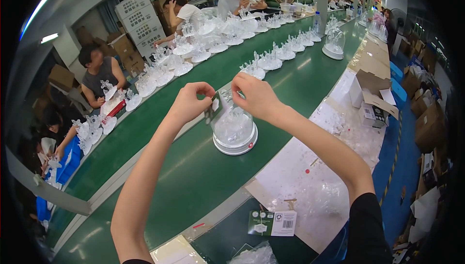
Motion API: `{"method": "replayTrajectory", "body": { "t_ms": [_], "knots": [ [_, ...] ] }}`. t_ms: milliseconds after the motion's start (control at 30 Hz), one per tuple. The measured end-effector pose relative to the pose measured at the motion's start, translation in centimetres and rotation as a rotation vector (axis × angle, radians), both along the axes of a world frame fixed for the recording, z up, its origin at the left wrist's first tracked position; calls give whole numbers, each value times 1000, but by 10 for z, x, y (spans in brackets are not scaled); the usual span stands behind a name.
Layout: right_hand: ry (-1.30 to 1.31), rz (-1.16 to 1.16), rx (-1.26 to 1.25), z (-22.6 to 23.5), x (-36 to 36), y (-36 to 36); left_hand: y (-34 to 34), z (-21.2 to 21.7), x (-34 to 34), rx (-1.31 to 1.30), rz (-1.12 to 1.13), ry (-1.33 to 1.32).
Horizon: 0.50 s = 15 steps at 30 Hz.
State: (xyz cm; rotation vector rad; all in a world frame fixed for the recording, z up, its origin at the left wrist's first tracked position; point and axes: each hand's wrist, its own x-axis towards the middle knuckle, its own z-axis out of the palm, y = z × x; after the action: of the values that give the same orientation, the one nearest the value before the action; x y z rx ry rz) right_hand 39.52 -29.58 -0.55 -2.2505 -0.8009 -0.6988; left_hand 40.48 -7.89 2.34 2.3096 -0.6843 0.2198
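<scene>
A clear dome on a round white base (234,140) stands on the green conveyor belt (193,177) in front of me, with clear plastic figures inside. My left hand (191,100) pinches a small dark paper tag (213,106) at the dome's top left. My right hand (254,94) is closed at the dome's top right, fingers pinched on something too thin to make out, perhaps the tag's string.
Rows of clear figures on white bases (269,60) run up the belt, and another dome (334,43) stands further along. A printed card (271,223) and plastic bags (334,167) lie to my right. Open cartons (373,94) sit at right. Several seated people (99,72) work along the left.
</scene>
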Motion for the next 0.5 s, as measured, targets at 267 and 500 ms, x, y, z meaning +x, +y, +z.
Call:
{"method": "replayTrajectory", "body": {
  "t_ms": [267, 500],
  "knots": [
    [-206, -4, -87, -3, -7, 3, -23, 14, -23, -74, 114, -43],
    [-298, 26, -149, -1, -5, 13, -9, 2, -19, -190, 74, -86]
  ]
}}
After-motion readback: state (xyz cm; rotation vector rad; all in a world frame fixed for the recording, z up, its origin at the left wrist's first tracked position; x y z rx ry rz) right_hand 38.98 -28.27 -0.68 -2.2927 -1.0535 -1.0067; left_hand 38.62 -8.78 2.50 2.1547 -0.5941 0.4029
